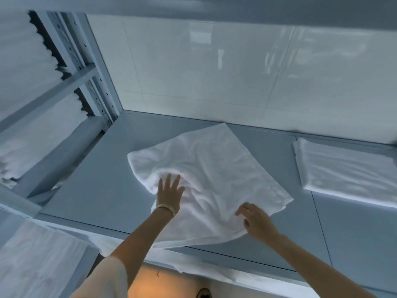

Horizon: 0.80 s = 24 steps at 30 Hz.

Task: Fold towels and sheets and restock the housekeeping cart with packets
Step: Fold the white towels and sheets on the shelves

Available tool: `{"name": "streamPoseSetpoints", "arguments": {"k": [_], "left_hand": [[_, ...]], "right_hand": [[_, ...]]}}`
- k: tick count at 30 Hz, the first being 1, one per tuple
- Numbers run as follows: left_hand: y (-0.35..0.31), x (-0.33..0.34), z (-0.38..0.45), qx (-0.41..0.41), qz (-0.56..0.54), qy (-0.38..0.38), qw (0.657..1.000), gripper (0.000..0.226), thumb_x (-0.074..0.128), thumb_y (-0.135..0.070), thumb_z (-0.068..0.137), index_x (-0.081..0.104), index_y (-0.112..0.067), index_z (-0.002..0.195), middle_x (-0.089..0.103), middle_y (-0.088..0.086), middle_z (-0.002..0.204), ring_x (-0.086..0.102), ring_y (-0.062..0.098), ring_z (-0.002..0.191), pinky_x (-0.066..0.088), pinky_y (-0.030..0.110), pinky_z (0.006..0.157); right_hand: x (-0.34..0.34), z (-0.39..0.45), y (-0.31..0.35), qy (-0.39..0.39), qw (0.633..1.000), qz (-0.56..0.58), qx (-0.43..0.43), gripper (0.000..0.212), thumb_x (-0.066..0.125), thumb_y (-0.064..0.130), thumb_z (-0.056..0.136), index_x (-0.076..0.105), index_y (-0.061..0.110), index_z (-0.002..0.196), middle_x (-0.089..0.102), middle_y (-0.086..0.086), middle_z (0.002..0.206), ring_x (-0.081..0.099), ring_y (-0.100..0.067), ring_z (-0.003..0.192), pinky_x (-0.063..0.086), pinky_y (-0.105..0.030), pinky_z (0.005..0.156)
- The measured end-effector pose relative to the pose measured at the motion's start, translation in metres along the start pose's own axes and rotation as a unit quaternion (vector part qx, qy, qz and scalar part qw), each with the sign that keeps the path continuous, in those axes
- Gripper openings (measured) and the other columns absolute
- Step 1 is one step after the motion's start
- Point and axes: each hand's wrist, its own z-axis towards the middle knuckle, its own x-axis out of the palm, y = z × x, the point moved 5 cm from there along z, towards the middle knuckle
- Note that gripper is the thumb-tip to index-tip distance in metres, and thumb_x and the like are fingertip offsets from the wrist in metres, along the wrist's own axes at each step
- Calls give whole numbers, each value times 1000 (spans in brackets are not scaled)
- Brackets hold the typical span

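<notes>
A white towel [217,168] lies spread and wrinkled on the grey shelf surface [96,179], one corner pointing to the back wall and its near part hanging over the front edge. My left hand [169,192] rests flat on the towel's left part with fingers spread. On the towel's near right part, my right hand [255,220] presses down with fingers slightly curled and apart. Neither hand grips the cloth. A folded white sheet or towel [348,168] lies on the same surface at the right.
A metal rack [86,72] at the left holds stacks of folded white linen [23,61]. More white cloth [36,261] lies at the lower left. A glossy white tiled wall [236,67] closes the back. A shelf beam [214,5] runs overhead.
</notes>
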Motion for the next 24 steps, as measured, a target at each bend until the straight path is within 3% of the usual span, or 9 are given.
{"name": "streamPoseSetpoints", "arguments": {"k": [3, 4, 7, 8, 10, 13, 18, 21, 24], "left_hand": [[2, 23, -39, 0, -78, 23, 997, 55, 40, -41, 96, 25, -25, 146, -1, 5, 159, -3, 31, 145, 2, 51, 117], [-3, 35, -53, 6, -104, 54, 993, 65, 38, -54, 93, 20, -25, 148, -5, 4, 159, -4, 31, 146, 3, 51, 116], [-26, 64, -81, 10, -157, 134, 978, 109, 20, -88, 59, -5, -32, 150, -29, 3, 151, -22, 30, 141, 0, 54, 114], [-29, 69, -82, 10, -157, 134, 978, 114, 18, -88, 52, -9, -34, 149, -33, 4, 149, -28, 29, 137, -2, 54, 113], [-27, 68, -73, 23, -143, 116, 983, 105, 38, -83, 65, -5, -36, 148, -35, 2, 147, -27, 29, 139, -2, 54, 114], [-22, 57, -48, 67, -131, 113, 983, 98, 62, -64, 74, 7, -34, 149, -26, -3, 154, -21, 30, 142, -2, 53, 114], [-34, 35, -4, 103, -113, 139, 978, 105, 72, -53, 69, 7, -33, 149, -17, -8, 157, -19, 23, 144, 0, 56, 115], [-24, 28, 7, 61, -141, 135, 979, 97, 72, -51, 70, 13, -42, 147, -13, -14, 157, -14, 24, 145, 4, 60, 113], [5, 33, 3, 15, -147, 136, 980, 86, 70, -50, 74, 19, -46, 143, -7, -15, 157, -8, 25, 146, 10, 62, 111]], "right_hand": [[-14, 6, -31, 19, 988, -152, -6, 60, 88, 8, 22, 71, 28, 76, 69, 5, 90, 70, -19, 76, 56, -29, 61], [-18, 8, -42, 38, 984, -174, 5, 65, 89, 14, 23, 72, 30, 84, 69, 5, 98, 70, -21, 84, 57, -32, 67], [-18, 6, -62, 115, 974, -189, 44, 59, 68, 19, 74, 52, 31, 129, 43, 4, 140, 47, -27, 125, 39, -39, 102], [-17, 2, -63, 101, 977, -183, 51, 57, 62, 20, 78, 49, 31, 132, 40, 2, 142, 46, -27, 124, 40, -37, 100], [-18, -11, -55, 67, 979, -181, 67, 54, 71, 25, 68, 58, 28, 120, 53, -1, 126, 59, -27, 102, 53, -37, 78], [-7, -51, -42, 64, 984, -160, 51, 62, 87, 35, 24, 67, 26, 82, 63, 0, 80, 59, -20, 51, 47, -30, 37], [25, -115, -5, 50, 986, -152, 53, 86, 80, 45, 19, 48, 25, 97, 64, -2, 77, 59, -20, 51, 50, -34, 47], [19, -104, -11, 72, 983, -158, 58, 83, 83, 48, 24, 59, 25, 99, 64, -4, 78, 62, -20, 53, 55, -37, 53], [8, -81, -39, 59, 976, -177, 110, 75, 94, 36, 18, 75, 19, 89, 71, -10, 91, 69, -23, 62, 58, -43, 53]]}}
